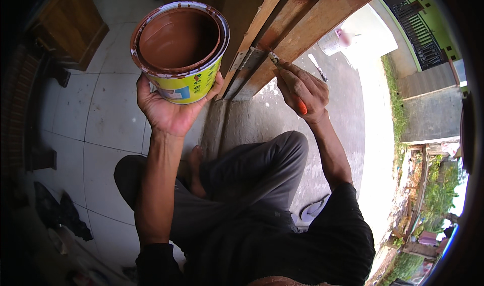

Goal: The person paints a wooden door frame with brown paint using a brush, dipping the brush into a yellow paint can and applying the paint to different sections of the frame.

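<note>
In the head view, the left hand [169,113] at upper left of centre has its grip curled around the lower part of a yellow-green can [193,84], tilted so that the brown paint [176,41] inside shows. Right of the upper centre, the right hand [307,90] has its grip closed on an orange-handled brush [274,58], its tip at the wooden frame [307,30], near a metal hinge [250,59]; whether it touches, I cannot tell. A wooden cabinet [70,26] stands upper left on white floor tiles [113,109]; a sandal [313,210] lies lower right of centre.
</note>
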Available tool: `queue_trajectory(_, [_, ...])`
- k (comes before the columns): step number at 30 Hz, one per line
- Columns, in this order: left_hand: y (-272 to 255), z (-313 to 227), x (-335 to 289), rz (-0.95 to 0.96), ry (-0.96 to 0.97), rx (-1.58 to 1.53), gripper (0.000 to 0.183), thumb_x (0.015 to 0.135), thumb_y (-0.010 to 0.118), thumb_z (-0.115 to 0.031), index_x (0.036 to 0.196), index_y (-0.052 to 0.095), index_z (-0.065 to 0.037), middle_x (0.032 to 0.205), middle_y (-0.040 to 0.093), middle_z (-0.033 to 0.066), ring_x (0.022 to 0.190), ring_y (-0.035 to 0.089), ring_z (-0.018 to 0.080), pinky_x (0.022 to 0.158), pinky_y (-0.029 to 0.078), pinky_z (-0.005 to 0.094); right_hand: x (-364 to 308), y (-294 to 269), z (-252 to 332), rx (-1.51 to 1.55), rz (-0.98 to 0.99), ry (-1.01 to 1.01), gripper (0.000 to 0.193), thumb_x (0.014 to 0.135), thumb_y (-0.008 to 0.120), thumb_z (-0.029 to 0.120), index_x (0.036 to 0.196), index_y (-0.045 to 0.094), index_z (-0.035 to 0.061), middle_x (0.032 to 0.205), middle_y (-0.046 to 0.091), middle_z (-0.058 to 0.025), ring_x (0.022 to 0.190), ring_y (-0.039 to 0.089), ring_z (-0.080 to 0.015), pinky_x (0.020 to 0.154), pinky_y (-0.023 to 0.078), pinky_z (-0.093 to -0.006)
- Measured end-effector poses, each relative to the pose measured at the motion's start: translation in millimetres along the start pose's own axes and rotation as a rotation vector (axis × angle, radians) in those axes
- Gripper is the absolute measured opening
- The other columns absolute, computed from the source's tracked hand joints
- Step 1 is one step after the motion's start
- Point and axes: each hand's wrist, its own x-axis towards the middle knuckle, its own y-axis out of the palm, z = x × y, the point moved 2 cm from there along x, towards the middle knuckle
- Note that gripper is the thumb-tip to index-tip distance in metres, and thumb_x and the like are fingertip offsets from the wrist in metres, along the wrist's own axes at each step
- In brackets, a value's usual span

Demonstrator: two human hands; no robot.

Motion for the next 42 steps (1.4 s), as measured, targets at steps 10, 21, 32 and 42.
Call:
queue_trajectory(10, [4, -1, -1, -0.017, 0.0, 0.001, 0.092, 0.077, 0.078, -0.046, 0.156, 0.04, -0.016, 0.157, 0.038, 0.0188, 0.144, 0.033, 0.0398, 0.11, 0.041, 0.0578, 4, 13, -24, -0.013, -0.032, 0.026, 0.028, 0.08, 0.085, 0.0, 0.104, 0.073, 0.0039, 0.098, 0.078, -0.0129, 0.083, 0.078, -0.0237, 0.07, 0.063, -0.0308])
queue_trajectory(21, [8, 2, 2, -0.019, -0.042, -0.061, 0.096, 0.073, 0.078, -0.043, 0.156, 0.04, -0.013, 0.158, 0.037, 0.0188, 0.143, 0.034, 0.0384, 0.108, 0.041, 0.0565, -11, 20, -29, 0.021, 0.132, 0.013, 0.024, 0.083, 0.071, 0.008, 0.107, 0.071, 0.0076, 0.12, 0.074, -0.0149, 0.093, 0.077, -0.0263, 0.07, 0.064, -0.0332])
queue_trajectory(32, [14, 0, 4, -0.028, -0.055, -0.022, 0.095, 0.068, 0.077, -0.042, 0.152, 0.045, -0.015, 0.157, 0.038, 0.0181, 0.142, 0.033, 0.0352, 0.105, 0.043, 0.0554, -4, -7, -19, 0.039, 0.072, -0.044, 0.023, 0.085, 0.077, 0.004, 0.107, 0.071, 0.0047, 0.113, 0.075, -0.0159, 0.087, 0.077, -0.0286, 0.074, 0.065, -0.0354])
queue_trajectory(42, [16, 2, 1, 0.002, -0.061, -0.046, 0.094, 0.07, 0.077, -0.043, 0.153, 0.044, -0.014, 0.158, 0.038, 0.0169, 0.143, 0.032, 0.0351, 0.106, 0.041, 0.0563, 6, -1, -32, 0.05, 0.027, -0.042, 0.026, 0.085, 0.067, 0.009, 0.11, 0.064, 0.0042, 0.123, 0.071, -0.0175, 0.099, 0.075, -0.0298, 0.073, 0.063, -0.036])
